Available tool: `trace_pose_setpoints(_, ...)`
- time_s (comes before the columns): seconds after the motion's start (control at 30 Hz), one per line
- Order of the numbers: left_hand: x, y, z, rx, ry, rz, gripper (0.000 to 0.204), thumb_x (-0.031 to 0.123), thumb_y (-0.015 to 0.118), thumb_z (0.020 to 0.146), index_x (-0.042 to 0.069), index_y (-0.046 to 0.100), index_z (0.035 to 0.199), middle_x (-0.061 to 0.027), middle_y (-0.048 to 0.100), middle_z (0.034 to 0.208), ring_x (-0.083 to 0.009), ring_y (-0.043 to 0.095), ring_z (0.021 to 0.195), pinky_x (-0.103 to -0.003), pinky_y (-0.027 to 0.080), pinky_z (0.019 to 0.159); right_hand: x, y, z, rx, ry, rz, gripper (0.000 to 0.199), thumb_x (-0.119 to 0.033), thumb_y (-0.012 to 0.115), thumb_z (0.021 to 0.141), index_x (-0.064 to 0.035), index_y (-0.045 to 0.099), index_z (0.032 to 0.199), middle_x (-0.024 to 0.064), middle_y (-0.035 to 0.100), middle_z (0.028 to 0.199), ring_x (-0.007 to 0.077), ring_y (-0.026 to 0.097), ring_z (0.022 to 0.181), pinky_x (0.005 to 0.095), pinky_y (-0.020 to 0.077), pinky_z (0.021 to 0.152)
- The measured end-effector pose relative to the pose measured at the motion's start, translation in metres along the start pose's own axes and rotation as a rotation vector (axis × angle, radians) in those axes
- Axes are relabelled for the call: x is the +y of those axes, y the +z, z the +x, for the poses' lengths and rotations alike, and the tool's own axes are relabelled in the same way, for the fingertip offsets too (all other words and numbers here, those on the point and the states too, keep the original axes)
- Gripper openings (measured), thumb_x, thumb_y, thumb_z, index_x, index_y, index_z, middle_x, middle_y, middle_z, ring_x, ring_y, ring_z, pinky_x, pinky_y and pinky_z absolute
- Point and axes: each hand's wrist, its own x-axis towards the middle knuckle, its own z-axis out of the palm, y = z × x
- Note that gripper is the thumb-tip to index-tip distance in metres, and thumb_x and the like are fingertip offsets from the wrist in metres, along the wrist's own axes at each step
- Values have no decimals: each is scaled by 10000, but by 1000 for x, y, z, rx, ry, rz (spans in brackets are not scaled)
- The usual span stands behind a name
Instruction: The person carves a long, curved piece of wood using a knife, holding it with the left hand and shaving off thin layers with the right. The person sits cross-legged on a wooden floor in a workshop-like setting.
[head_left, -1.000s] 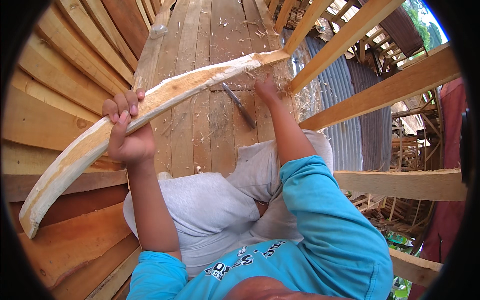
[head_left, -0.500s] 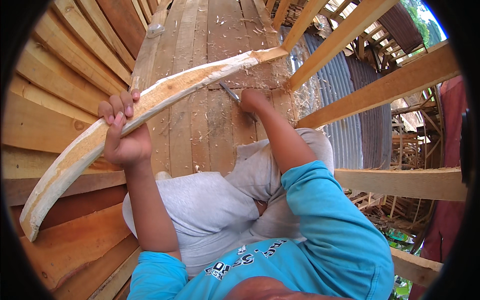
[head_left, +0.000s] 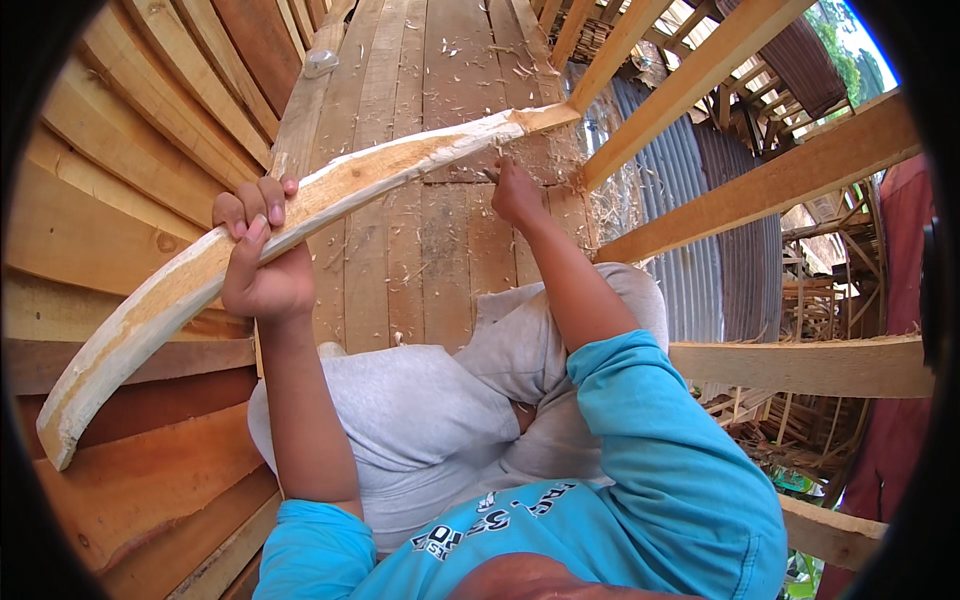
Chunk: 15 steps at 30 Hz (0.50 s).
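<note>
A long curved piece of wood, pale along its edges and tan on the face, slants from the lower left up to the railing at the far right. My left hand is closed around it left of its middle, fingers over the far edge and thumb on the near side. Just below the wood's far end is my right hand, closed in a fist. Only a small dark bit of the knife in it shows now; the narrow metal blade was plainer half a second ago.
Wood shavings are scattered over the plank floor. Upright boards wall the left side. Wooden rails stand at the right, with corrugated metal sheets beyond them. A small clear object lies at the far left.
My right hand has moved a little away from me and to the right, up toward the wood's far end, and the blade has turned mostly out of sight. My left hand keeps its hold.
</note>
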Motion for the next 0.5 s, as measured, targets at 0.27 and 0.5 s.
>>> trace_pose_setpoints(0.27, 0, -2, 0, -6, 7, 4, 233, 45, 551, 709, 171, 363, 764, 16, 341, 697, -140, 394, 759, -388, 322, 961, 7, 4, -3, -19, 64, -36, 239, -68, 536, 839, -123, 713, 990, 202, 660, 914, 387, 631, 880, 473, 494, 788)
trace_pose_setpoints(0.5, 0, -4, 0, -3, 18, 0, 257, 46, 553, 687, 164, 342, 774, 2, 348, 704, -154, 400, 767, -398, 327, 949, 5, 8, -1, -114, 121, -97, 189, -66, 532, 850, -63, 697, 943, 222, 662, 938, 393, 639, 884, 469, 495, 785)
